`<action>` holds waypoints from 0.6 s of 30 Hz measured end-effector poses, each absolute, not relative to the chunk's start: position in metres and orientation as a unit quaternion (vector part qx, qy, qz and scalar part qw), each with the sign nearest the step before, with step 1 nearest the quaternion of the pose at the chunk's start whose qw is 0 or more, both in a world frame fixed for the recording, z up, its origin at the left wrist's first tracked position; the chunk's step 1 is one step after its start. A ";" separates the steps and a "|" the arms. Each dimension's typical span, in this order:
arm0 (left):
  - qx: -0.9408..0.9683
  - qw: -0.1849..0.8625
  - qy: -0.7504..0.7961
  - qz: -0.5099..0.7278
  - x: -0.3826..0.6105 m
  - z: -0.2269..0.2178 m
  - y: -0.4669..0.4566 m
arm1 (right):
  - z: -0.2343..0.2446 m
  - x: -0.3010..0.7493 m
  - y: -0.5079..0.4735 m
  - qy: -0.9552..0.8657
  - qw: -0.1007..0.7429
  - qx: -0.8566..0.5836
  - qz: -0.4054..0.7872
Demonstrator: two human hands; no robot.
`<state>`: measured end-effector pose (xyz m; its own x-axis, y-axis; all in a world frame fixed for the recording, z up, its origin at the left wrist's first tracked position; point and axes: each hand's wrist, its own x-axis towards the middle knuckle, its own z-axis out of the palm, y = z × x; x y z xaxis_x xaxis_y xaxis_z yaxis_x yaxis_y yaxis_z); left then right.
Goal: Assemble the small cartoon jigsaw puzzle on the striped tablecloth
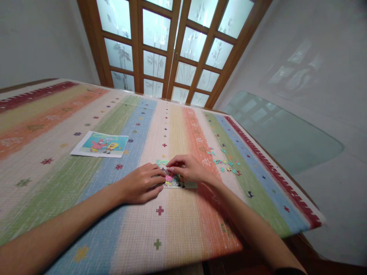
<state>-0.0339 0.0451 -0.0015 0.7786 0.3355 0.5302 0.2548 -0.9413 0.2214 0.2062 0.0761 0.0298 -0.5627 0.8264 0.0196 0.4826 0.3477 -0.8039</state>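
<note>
A small, partly assembled jigsaw puzzle (175, 182) lies on the striped tablecloth (177, 229) in the middle of the table. My left hand (142, 183) rests on its left edge, fingers curled down flat against it. My right hand (187, 168) lies over the puzzle's top right, fingertips pinched together on a small puzzle piece (169, 168). Both hands meet over the puzzle. Several loose puzzle pieces (226, 165) are scattered just right of my right hand.
A cartoon reference picture (100, 144) lies flat to the left on the cloth. The table's right edge (286, 187) drops to a pale floor with a glass sheet (281, 133). Wooden doors with frosted glass (172, 49) stand behind the table.
</note>
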 end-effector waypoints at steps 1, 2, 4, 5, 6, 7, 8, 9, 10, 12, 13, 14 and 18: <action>0.941 0.067 0.158 0.292 -0.034 -0.002 0.045 | 0.029 0.203 0.076 -0.797 0.209 -0.413 0.388; 0.941 0.067 0.157 0.292 -0.034 -0.002 0.045 | 0.029 0.201 0.076 -0.802 0.201 -0.414 0.380; 0.942 0.068 0.158 0.290 -0.035 -0.003 0.045 | 0.029 0.200 0.077 -0.815 0.182 -0.415 0.360; 0.942 0.070 0.159 0.289 -0.035 -0.004 0.046 | 0.029 0.201 0.077 -0.822 0.174 -0.414 0.349; 0.941 0.071 0.159 0.289 -0.034 -0.004 0.046 | 0.030 0.202 0.077 -0.830 0.167 -0.411 0.338; 0.942 0.072 0.158 0.288 -0.034 -0.004 0.045 | 0.031 0.203 0.077 -0.838 0.163 -0.406 0.326; 0.941 0.072 0.157 0.290 -0.034 -0.004 0.045 | 0.031 0.204 0.077 -0.848 0.159 -0.398 0.312; 0.941 0.072 0.156 0.292 -0.034 -0.003 0.045 | 0.032 0.205 0.077 -0.857 0.158 -0.389 0.297; 0.940 0.071 0.156 0.294 -0.034 -0.003 0.045 | 0.032 0.205 0.076 -0.866 0.157 -0.381 0.283; 0.939 0.069 0.156 0.297 -0.034 -0.002 0.045 | 0.031 0.205 0.075 -0.877 0.163 -0.369 0.259; 0.939 0.068 0.156 0.299 -0.034 -0.001 0.045 | 0.030 0.205 0.074 -0.880 0.168 -0.368 0.250; 0.939 0.066 0.156 0.300 -0.034 -0.001 0.045 | 0.029 0.205 0.073 -0.880 0.173 -0.369 0.244; 0.939 0.063 0.156 0.301 -0.033 0.000 0.044 | 0.027 0.204 0.069 -0.875 0.184 -0.383 0.232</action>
<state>-0.0334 0.0444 -0.0001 0.7697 0.3318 0.5454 0.2556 -0.9430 0.2131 0.2035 0.0694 0.0269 -0.6383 0.7561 0.1446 0.5849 0.5985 -0.5474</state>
